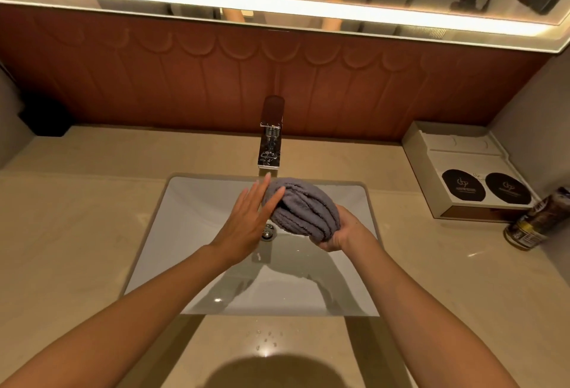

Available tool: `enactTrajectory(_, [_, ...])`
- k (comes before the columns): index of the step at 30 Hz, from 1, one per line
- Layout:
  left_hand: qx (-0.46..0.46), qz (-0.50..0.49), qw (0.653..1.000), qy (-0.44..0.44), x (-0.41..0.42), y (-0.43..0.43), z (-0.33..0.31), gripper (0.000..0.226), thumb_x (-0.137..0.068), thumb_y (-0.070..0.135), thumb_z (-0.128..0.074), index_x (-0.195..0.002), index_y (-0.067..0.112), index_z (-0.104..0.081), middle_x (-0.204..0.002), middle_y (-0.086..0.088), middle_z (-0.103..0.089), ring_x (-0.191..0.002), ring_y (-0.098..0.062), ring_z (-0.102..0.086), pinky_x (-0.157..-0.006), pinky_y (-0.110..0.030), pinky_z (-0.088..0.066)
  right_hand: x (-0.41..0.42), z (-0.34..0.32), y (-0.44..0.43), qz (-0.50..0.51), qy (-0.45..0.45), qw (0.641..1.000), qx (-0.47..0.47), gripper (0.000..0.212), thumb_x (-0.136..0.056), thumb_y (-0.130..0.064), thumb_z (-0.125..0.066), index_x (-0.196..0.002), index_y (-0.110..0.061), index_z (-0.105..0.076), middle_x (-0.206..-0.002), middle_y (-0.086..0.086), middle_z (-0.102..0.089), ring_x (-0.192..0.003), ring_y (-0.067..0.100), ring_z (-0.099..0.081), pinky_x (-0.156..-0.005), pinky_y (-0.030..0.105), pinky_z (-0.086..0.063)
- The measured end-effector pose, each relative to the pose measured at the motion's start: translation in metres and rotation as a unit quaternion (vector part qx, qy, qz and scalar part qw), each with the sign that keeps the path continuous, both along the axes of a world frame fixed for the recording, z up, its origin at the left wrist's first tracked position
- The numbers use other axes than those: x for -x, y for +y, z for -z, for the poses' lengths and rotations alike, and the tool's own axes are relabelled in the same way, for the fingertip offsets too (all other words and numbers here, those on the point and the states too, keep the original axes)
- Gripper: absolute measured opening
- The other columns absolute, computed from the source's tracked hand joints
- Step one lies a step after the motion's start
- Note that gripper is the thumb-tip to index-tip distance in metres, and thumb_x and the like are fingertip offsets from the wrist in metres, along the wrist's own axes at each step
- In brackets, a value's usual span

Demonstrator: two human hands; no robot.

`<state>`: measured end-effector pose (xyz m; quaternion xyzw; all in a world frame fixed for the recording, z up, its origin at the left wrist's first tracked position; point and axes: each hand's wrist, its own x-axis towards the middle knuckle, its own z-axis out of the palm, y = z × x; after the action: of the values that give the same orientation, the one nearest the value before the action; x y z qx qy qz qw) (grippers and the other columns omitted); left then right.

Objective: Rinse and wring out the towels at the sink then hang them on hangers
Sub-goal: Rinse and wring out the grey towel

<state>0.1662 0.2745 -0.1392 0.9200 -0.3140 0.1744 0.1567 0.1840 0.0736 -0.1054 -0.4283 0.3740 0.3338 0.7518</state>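
Wringing the towel (300, 207) over the sink (191, 264), the right hand (342, 230) grips it, the left hand (246, 221) lies flat beside it; next, probably a tight twist.

Nothing here reads cleanly. On the right of the beige stone counter (77, 218), a white rectangular box (456, 153) carries two black round labels (463, 185), each with a pale curly monogram over lettering too small to make out. The print on the dark cylindrical can (536, 221) beside it is blurred beyond reading.
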Motion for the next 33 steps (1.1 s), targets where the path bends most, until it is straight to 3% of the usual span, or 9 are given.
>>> enactTrajectory(3, [-0.003, 0.084, 0.992, -0.095, -0.012, -0.002, -0.002, 0.119, -0.066, 0.0, -0.075, -0.149, 0.028, 0.006, -0.156, -0.008, 0.013, -0.13, -0.044, -0.028, -0.091, -0.059, -0.045, 0.001, 0.003, 0.008, -0.039, -0.012, 0.999, 0.019, 0.043, -0.093, -0.03, -0.046, -0.067, -0.004, -0.069, -0.057, 0.01, -0.067, -0.047, 0.023, -0.066, -0.043, 0.027, -0.054])
enactTrajectory(9, [-0.095, 0.025, 0.983, -0.154, -0.04, -0.012, -0.023, 0.084, -0.064, 0.001, -0.077, -0.135, 0.0, -0.032, -0.119, -0.023, -0.059, -0.082, -0.027, -0.049, -0.061, -0.034, -0.053, -0.006, -0.001, 0.003, 0.004, -0.02, 0.999, 0.045, 0.044, -0.095, -0.025, -0.043, -0.07, -0.002, -0.07, -0.063, 0.012, -0.07, -0.049, 0.025, -0.067, -0.044, 0.029, -0.055])
enactTrajectory(14, [-0.048, -0.089, 0.987, 0.127, -0.026, -0.03, -0.018, 0.052, -0.072, 0.012, -0.071, -0.12, 0.003, -0.052, -0.106, -0.015, -0.064, -0.094, -0.032, -0.057, -0.074, -0.037, -0.049, -0.01, -0.001, 0.008, 0.104, -0.105, 0.983, 0.112, 0.025, -0.087, -0.019, -0.058, -0.097, 0.001, -0.068, -0.097, 0.019, -0.069, -0.085, 0.034, -0.067, -0.081, 0.044, -0.056])
enactTrajectory(18, [0.104, -0.117, 0.936, 0.316, -0.02, -0.042, -0.021, 0.007, -0.076, 0.012, -0.06, -0.072, 0.008, -0.057, -0.07, -0.013, -0.063, -0.061, -0.021, -0.059, -0.056, -0.028, -0.046, -0.027, 0.002, 0.008, 0.1, -0.194, 0.937, 0.272, 0.019, -0.064, -0.025, -0.074, -0.075, -0.01, -0.067, -0.086, 0.013, -0.07, -0.082, 0.032, -0.067, -0.083, 0.047, -0.056])
enactTrajectory(21, [0.236, -0.136, 0.816, 0.51, -0.02, -0.055, -0.026, 0.03, -0.074, 0.0, -0.055, -0.047, 0.012, -0.054, -0.048, -0.007, -0.054, -0.038, -0.012, -0.047, -0.04, -0.015, -0.038, -0.039, 0.005, 0.006, 0.09, -0.237, 0.928, 0.272, 0.011, -0.06, -0.023, -0.075, -0.055, -0.017, -0.067, -0.073, 0.007, -0.068, -0.08, 0.031, -0.067, -0.083, 0.047, -0.055])
enactTrajectory(24, [0.349, -0.142, 0.652, 0.658, -0.019, -0.068, -0.021, 0.011, -0.052, 0.001, -0.055, -0.05, 0.007, -0.045, -0.049, -0.005, -0.045, -0.033, -0.013, -0.034, -0.036, -0.01, -0.024, -0.05, 0.005, -0.001, 0.087, -0.273, 0.929, 0.235, 0.036, -0.069, -0.009, -0.073, -0.037, -0.016, -0.057, -0.053, 0.001, -0.058, -0.066, 0.025, -0.059, -0.073, 0.039, -0.051])
enactTrajectory(29, [0.478, 0.02, 0.375, 0.794, -0.037, -0.088, -0.007, 0.032, -0.029, 0.007, -0.067, -0.056, 0.008, -0.049, -0.041, 0.001, -0.04, -0.03, -0.005, -0.026, -0.032, -0.007, -0.013, -0.075, 0.018, -0.018, 0.14, -0.206, 0.968, -0.016, 0.034, -0.09, -0.012, -0.052, -0.056, -0.012, -0.05, -0.044, 0.001, -0.05, -0.038, 0.012, -0.051, -0.045, 0.016, -0.044])
enactTrajectory(31, [0.48, 0.052, 0.344, 0.805, -0.039, -0.088, -0.009, 0.032, -0.022, 0.011, -0.072, -0.047, 0.011, -0.052, -0.04, 0.001, -0.039, -0.03, -0.004, -0.025, -0.032, -0.007, -0.013, -0.073, 0.026, -0.02, 0.156, -0.179, 0.969, -0.068, 0.046, -0.093, -0.022, -0.045, -0.048, -0.013, -0.049, -0.04, -0.001, -0.047, -0.035, 0.011, -0.049, -0.043, 0.012, -0.042])
enactTrajectory(33, [0.464, 0.031, 0.381, 0.799, -0.041, -0.089, -0.007, 0.023, -0.032, 0.007, -0.067, -0.047, 0.011, -0.051, -0.042, 0.001, -0.04, -0.03, -0.004, -0.03, -0.029, -0.006, -0.016, -0.071, 0.037, -0.02, 0.153, -0.165, 0.972, -0.058, 0.049, -0.094, -0.024, -0.044, -0.047, -0.014, -0.05, -0.041, -0.002, -0.047, -0.036, 0.01, -0.049, -0.043, 0.013, -0.042])
